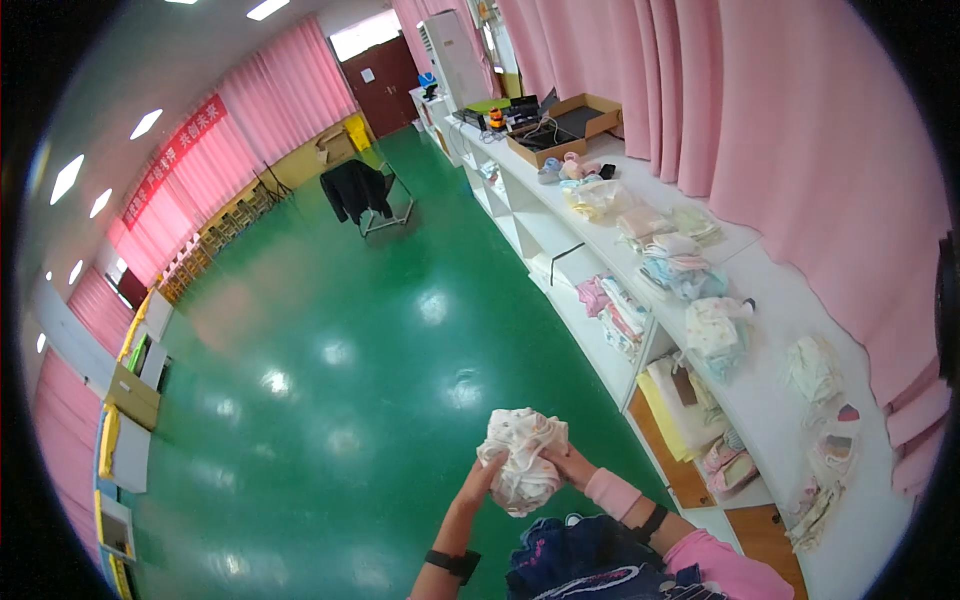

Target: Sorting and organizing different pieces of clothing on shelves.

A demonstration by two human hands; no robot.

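Both of my hands grip a crumpled bundle of white cloth [524,455], held up in front of my body over the green floor. My left hand [487,471] presses against its left side, and my right hand [572,464] clasps its right side. Faint small prints show on the fabric, but its folds hide what kind of item it is. To the right, a long white counter [752,440] carries folded baby clothes [714,325] and small cloth pieces [836,445], apart from my hands.
Under the counter, shelves hold folded clothes [622,318] and yellow and white cloths [680,410]. An open cardboard box [545,150] stands at the counter's far end. A chair with a black jacket [357,190] stands on the floor ahead. Pink curtains [800,180] hang along the right.
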